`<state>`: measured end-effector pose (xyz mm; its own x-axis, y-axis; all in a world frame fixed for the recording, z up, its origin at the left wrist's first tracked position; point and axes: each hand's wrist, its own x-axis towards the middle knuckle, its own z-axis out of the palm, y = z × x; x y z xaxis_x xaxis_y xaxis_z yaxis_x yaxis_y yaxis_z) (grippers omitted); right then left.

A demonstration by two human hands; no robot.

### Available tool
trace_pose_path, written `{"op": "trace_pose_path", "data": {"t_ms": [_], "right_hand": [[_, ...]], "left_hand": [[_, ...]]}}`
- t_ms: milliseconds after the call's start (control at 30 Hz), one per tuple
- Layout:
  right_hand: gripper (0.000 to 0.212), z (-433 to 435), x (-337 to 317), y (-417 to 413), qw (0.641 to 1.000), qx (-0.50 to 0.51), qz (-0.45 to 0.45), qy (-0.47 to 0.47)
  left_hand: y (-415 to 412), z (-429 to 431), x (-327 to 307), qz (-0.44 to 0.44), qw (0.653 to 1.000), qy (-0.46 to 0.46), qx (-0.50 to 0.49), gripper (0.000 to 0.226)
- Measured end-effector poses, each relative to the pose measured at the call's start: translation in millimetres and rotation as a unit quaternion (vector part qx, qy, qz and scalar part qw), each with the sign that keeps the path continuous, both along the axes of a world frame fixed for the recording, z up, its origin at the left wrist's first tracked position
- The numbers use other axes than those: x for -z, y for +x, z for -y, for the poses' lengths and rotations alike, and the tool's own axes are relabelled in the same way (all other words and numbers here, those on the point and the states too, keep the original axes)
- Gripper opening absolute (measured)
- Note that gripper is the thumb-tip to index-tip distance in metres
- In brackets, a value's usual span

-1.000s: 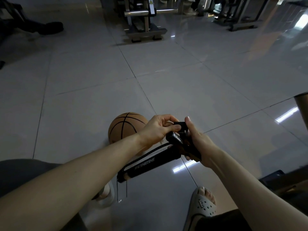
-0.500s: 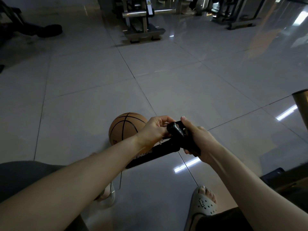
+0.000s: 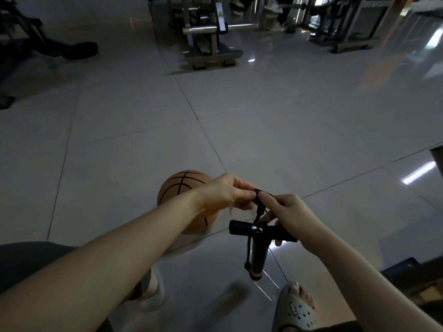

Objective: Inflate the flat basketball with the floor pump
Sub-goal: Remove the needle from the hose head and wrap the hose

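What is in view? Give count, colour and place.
round orange-brown basketball: one, orange-brown, floor behind left wrist.
black T-handle floor pump: one, black, below the hands.
thin black hose: one, black, from pump up to both hands.
glossy grey tiled floor: one, grey, everywhere.
metal gym machines: at least two, grey, far edge.
grey perforated clog: one, grey, right foot, bottom.
left hand: one, pinches hose end.
right hand: one, pinches hose end, lower fingers on pump handle.

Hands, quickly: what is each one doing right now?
Left hand: pinches the pump's black hose.
Right hand: grips the pump handle, one fingertip on the hose.
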<state>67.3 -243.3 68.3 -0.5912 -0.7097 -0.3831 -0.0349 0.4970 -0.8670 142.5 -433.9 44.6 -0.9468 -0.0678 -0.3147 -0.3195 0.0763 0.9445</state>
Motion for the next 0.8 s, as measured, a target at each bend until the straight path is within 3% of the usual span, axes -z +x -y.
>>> {"op": "trace_pose_path", "data": {"t_ms": [100, 300, 500, 800], "right_hand": [[0.041, -3, 0, -4, 1.000, -0.017, -0.007, 0.004], [0.046, -7, -1, -7, 0.999, -0.041, 0.005, 0.003], [0.045, -11, -1, -10, 0.999, -0.048, -0.002, -0.011], [0.043, -12, 7, -8, 0.998, -0.054, -0.042, -0.001]], "left_hand": [[0, 5, -3, 0.015, 0.997, 0.068, 0.023, 0.030], [-4, 11, -15, 0.032, 0.992, -0.005, 0.123, 0.035], [-7, 5, -16, 0.017, 0.995, -0.035, 0.094, 0.041], [-2, 11, -9, 0.019, 0.998, -0.002, 0.065, 0.031]]}}
